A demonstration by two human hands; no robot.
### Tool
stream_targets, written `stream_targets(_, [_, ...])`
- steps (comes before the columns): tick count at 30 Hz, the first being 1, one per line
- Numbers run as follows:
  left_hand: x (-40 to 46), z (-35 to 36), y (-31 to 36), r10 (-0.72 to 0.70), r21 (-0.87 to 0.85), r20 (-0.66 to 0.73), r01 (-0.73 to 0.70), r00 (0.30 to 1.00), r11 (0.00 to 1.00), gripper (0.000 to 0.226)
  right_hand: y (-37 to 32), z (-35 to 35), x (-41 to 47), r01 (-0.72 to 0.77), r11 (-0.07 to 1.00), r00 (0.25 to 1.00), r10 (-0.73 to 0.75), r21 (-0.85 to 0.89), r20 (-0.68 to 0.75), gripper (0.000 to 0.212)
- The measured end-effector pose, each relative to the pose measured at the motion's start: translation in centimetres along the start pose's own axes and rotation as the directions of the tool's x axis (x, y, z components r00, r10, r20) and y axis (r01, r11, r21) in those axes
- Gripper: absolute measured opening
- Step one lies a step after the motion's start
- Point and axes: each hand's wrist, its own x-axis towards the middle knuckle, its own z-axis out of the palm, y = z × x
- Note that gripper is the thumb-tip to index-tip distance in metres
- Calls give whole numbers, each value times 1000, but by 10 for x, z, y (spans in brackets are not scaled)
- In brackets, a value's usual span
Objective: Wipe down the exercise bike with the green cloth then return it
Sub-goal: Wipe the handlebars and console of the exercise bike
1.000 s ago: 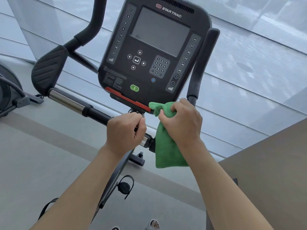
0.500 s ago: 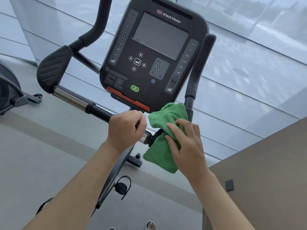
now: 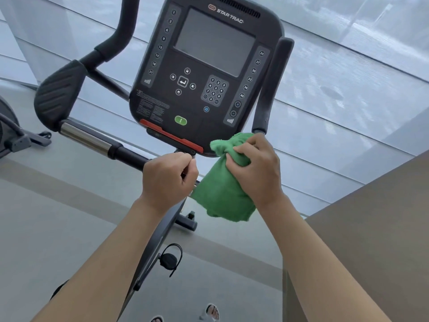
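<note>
While the handlebar (image 3: 130, 154) of the exercise bike (image 3: 204, 73) is gripped by the left hand (image 3: 168, 180), whose fingers are curled round the black bar just below the console's red strip (image 3: 170, 137), the green cloth (image 3: 224, 194) has been gathered up again by the right hand (image 3: 255, 168). Half a second earlier the cloth was spread under flatter fingers against the lower right of the console; now it is bunched, with the fingers closed round its upper part and a tuft pushed out above the fist, touching the console's bottom right corner just beside the foot of the right upright grip (image 3: 271, 89). From this it is judged that one wiping pass has been finished and the cloth re-gripped for another, so the wiping is under way and the return of the cloth is not yet begun. Most of the cloth hangs below the right hand, between the 2 wrists, its lower edge free in the air.
</note>
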Motion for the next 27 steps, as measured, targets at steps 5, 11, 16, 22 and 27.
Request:
stream_targets(5, [1,-2,2,-3,-8,-1,3,1000,1000,45,-6,1,17,-86,994,994,91,-71,65,16])
stream_targets(11, [1,-2,2,-26,-3,-3,26,1000,1000,44,-28,-11,-41,-82,996,996,83,-37,37,14])
stream_targets(16, [0,1,2,-28,13,-7,28,1000,1000,45,-32,-11,-89,-10,1000,1000,10,18,20,19])
stream_targets(22, [0,-1,2,-21,-2,6,21,1000,1000,45,-9,-4,-40,-9,1000,1000,9,5,-5,20])
stream_targets(27, [1,-2,3,-22,-14,11,22,1000,1000,45,-2,0,-3,-79,997,997,79,-20,-1,20])
